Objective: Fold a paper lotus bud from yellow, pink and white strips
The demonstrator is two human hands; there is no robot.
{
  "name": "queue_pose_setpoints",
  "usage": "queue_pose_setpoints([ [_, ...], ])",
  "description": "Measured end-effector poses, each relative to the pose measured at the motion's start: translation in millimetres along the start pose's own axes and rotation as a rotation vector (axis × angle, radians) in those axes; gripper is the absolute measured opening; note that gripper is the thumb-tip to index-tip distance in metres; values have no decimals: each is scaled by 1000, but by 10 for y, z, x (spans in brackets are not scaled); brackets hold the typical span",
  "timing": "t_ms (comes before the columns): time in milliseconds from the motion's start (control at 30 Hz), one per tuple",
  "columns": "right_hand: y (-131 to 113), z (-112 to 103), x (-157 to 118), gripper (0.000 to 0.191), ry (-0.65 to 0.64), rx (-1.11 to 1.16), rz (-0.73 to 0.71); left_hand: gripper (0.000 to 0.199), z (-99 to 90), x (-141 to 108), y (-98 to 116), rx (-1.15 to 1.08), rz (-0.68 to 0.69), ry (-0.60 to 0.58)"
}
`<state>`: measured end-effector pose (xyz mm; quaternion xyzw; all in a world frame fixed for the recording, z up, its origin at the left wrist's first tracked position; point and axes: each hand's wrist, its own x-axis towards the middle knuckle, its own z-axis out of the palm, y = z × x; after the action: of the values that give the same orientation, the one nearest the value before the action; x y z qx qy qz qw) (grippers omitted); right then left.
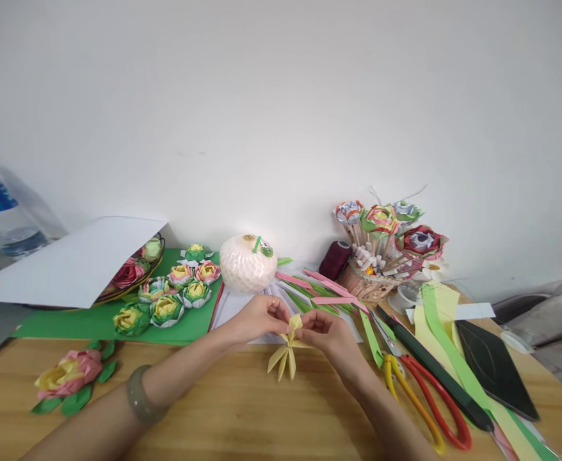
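Note:
Between my two hands, above the front of the wooden table, is a yellow folded-paper flower (288,353) with several pointed petals hanging downward. My left hand (262,318) pinches its upper part from the left, thumb and fingertips together. From the other side my right hand (323,330) grips a petal near the top between thumb and forefinger. One petal stands up between the fingertips, and part of the paper is hidden behind the fingers. A jade-like bangle circles my left wrist.
Scissors (425,400), a long dark cutter (441,371) and paper strips (458,355) lie right. Finished paper flowers (167,310) sit on green paper (79,324) at left, near a pink paper lotus (72,374). A white round container (248,264), thread spool (335,259) and flower basket (368,285) stand behind.

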<state>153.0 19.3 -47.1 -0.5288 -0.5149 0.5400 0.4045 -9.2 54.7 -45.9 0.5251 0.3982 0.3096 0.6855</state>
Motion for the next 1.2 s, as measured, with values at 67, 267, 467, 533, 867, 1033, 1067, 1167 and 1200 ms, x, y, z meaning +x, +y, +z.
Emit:
queue_pose_setpoints([
  [67,-5,-2,0,16,-7,5,-4,11,8,-13,13,-22,-19,-15],
  [267,-62,-12,-47,11,-23,37,-30,13,24,-53,68,-88,-58,-60],
  [467,-131,10,-84,15,-2,-25,-87,13,20,-50,68,-76,-27,-56],
  [533,-127,21,-80,15,18,-53,-100,15,17,-39,51,-60,2,-55],
  [867,-67,47,-54,16,18,-106,-161,10,13,-34,21,60,139,-57],
  [1033,-38,65,-97,14,85,-240,-264,9,-4,-25,30,84,120,-43],
  [1067,-29,71,-110,13,110,-298,-305,9,-2,-24,24,103,134,-32],
  [1167,-8,79,-125,10,156,-397,-390,6,17,-38,11,213,214,26],
  [1200,-3,78,-119,9,149,-381,-384,4,26,-47,11,259,244,50],
])
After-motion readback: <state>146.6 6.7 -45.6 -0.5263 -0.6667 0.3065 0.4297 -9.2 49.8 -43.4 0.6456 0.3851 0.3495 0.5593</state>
